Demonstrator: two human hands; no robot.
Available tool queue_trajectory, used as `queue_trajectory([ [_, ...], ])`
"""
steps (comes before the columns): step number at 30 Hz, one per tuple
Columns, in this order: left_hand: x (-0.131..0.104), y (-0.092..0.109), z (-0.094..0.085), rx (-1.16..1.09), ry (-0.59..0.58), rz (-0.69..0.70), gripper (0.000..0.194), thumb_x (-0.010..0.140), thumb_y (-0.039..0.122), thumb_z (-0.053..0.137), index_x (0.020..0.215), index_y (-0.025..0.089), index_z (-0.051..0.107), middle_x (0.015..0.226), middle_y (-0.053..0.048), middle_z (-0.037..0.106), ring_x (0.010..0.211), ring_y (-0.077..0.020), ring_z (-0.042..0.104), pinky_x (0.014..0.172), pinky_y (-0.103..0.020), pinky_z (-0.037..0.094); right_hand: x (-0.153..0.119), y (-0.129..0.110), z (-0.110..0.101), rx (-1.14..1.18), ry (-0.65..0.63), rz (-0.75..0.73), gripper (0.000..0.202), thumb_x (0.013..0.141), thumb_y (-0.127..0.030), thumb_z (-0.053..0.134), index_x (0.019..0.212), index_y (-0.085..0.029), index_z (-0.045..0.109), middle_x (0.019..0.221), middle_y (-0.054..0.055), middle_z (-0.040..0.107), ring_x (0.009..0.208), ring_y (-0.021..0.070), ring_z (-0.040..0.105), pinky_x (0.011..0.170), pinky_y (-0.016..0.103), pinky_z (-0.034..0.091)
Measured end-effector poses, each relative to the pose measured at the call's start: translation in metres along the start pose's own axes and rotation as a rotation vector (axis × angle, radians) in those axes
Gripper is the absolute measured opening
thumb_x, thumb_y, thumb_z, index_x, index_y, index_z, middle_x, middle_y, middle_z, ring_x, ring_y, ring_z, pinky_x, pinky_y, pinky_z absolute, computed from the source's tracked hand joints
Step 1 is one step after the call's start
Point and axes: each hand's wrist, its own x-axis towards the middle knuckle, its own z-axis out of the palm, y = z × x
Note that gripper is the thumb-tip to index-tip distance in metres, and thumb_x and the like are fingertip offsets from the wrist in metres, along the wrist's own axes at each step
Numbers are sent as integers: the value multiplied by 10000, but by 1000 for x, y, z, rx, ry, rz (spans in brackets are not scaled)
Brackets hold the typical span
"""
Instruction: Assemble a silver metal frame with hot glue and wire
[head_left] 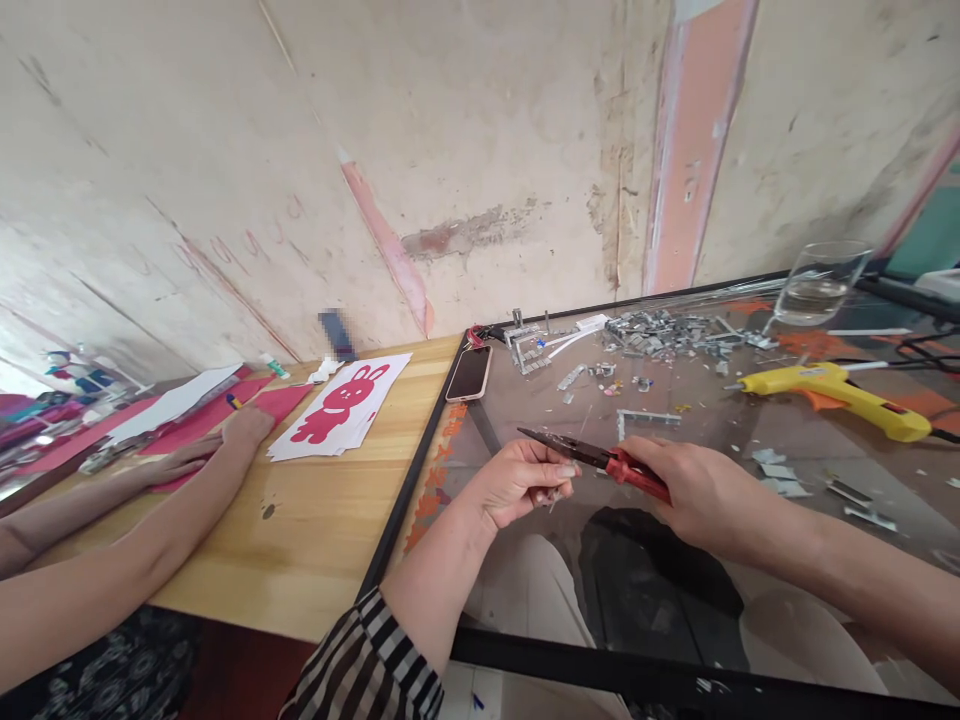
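We see right hand (664, 485) clamped on red-handled dark-metal pliers (574, 450), above the black-edged glass tabletop (525, 400) toward its near edge; left hand (521, 485) pinches a small greyish piece (553, 494), details unclear; pliers so close, we reckon a slip could nip skin.

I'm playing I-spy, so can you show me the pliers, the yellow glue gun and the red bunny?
Pliers (619, 468): head view, where the red handles begin.
Yellow glue gun (847, 387): head view, on its yellow body.
Red bunny (332, 407): head view, on its body, on the white paper.
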Motion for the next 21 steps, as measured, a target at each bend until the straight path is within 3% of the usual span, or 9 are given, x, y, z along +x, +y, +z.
queue_trajectory([
  [6,-9,11,-2,204,-23,62,223,586,278,741,673,96,646,553,-36,619,441,-58,475,414,-183,273,-1,-7,-6,153,-224,-9,87,753,-239,466,810,-222,530,707,-15,604,612,133,520,556,226,387],
  [13,0,1,6,-83,-20,-34,233,575,260,752,672,91,625,496,-11,562,395,-32,420,396,-177,204,1,5,1,-213,87,-20,187,772,-201,433,930,-214,533,834,41,631,671,164,568,560,249,346],
  [18,-5,4,5,-47,-48,2,210,587,245,748,672,106,616,525,-29,591,415,-48,449,402,-181,218,1,0,-2,-1,-106,-26,127,785,-254,439,856,-223,540,729,6,627,604,141,557,554,238,372],
  [21,-6,4,5,-50,-44,-27,230,570,260,757,671,105,620,508,-20,578,416,-49,449,399,-183,208,1,0,0,-70,-48,-37,140,790,-247,435,878,-225,541,761,18,633,636,152,568,564,244,370],
])
